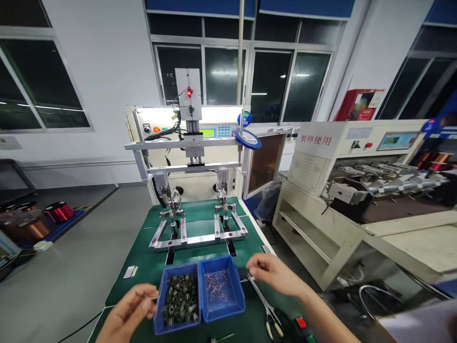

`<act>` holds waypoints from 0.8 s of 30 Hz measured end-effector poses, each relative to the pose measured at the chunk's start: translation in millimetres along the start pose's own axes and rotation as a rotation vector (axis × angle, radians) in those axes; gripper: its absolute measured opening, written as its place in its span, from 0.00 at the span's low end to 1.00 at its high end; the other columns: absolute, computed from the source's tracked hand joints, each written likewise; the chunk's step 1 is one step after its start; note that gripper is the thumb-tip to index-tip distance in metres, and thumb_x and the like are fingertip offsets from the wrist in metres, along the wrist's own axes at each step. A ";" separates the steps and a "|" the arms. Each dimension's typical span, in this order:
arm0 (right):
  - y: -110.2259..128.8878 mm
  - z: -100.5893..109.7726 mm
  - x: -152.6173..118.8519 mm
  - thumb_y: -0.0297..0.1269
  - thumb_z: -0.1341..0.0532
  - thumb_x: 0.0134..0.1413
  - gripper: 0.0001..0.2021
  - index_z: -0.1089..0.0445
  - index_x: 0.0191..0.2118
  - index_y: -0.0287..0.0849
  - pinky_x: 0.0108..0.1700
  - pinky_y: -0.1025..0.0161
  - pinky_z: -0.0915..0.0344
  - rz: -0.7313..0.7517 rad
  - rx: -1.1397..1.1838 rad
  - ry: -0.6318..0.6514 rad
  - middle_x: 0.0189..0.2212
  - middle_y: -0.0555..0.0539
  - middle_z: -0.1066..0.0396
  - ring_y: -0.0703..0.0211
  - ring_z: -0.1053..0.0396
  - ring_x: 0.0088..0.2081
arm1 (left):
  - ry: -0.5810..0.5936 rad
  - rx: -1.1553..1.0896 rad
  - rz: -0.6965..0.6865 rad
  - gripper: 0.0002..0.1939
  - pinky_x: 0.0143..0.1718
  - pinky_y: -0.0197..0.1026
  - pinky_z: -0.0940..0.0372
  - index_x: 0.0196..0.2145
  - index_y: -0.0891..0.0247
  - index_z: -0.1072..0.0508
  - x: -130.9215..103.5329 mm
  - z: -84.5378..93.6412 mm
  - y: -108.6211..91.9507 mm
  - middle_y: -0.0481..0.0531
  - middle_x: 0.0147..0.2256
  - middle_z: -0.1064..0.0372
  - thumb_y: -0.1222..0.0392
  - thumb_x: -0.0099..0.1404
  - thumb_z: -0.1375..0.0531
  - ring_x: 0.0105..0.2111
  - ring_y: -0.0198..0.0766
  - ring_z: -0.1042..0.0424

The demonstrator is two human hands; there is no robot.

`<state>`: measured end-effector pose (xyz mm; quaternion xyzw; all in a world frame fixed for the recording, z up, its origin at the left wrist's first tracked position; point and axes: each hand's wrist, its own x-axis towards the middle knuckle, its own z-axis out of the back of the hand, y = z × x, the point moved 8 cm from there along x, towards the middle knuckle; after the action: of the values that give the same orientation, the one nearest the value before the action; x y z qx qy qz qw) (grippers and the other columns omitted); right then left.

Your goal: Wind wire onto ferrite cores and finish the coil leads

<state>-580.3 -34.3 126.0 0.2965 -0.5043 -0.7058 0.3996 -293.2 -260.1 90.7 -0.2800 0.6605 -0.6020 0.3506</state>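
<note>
My left hand is at the left wall of a blue bin full of small dark metal cores. Its thumb and forefinger are closed on something small and thin that I cannot make out. Beside that bin stands a second blue bin, with many thin copper-coloured pieces scattered inside. My right hand hovers just right of this second bin, fingers curled together. Whatever it may hold is hidden. Below it lies a long-jawed metal hand tool with pale handles, like pliers.
A machine with a metal fixture frame and two spindle heads stands at the back of the green table. A red button and a thin tool lie near the front. Another machine is on the right; wire spools at left.
</note>
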 end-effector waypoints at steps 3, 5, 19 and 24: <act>-7.7 8.8 64.7 0.43 0.33 0.53 0.13 0.32 0.27 0.39 0.28 0.67 0.39 -0.040 0.041 -0.066 0.22 0.54 0.33 0.66 0.36 0.23 | -0.023 0.045 -0.061 0.35 0.36 0.42 0.31 0.36 0.60 0.24 45.5 10.6 -32.3 0.55 0.36 0.23 0.31 0.37 0.30 0.32 0.42 0.29; -14.9 14.4 98.7 0.40 0.37 0.59 0.12 0.33 0.28 0.38 0.27 0.68 0.37 -0.072 0.063 -0.129 0.23 0.55 0.32 0.67 0.35 0.23 | -0.014 0.046 -0.095 0.38 0.35 0.42 0.31 0.39 0.61 0.26 74.1 6.0 -48.2 0.56 0.38 0.24 0.31 0.37 0.30 0.32 0.41 0.29; -45.3 13.5 131.3 0.38 0.40 0.64 0.10 0.31 0.34 0.37 0.26 0.69 0.35 -0.155 0.155 -0.225 0.25 0.54 0.31 0.68 0.34 0.23 | -0.014 0.009 -0.088 0.30 0.29 0.40 0.34 0.36 0.62 0.29 131.0 -20.5 -28.8 0.51 0.32 0.27 0.40 0.39 0.30 0.27 0.36 0.29; -49.5 17.0 106.7 0.35 0.39 0.63 0.11 0.32 0.30 0.37 0.24 0.70 0.37 -0.182 0.097 -0.181 0.23 0.56 0.33 0.69 0.36 0.21 | 0.002 0.053 -0.087 0.30 0.27 0.39 0.37 0.34 0.63 0.29 117.0 -16.2 -21.6 0.50 0.30 0.28 0.39 0.39 0.31 0.25 0.35 0.30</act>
<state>-661.3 -109.7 82.7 0.2950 -0.5427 -0.7378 0.2723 -377.2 -345.6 97.8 -0.2983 0.6318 -0.6343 0.3309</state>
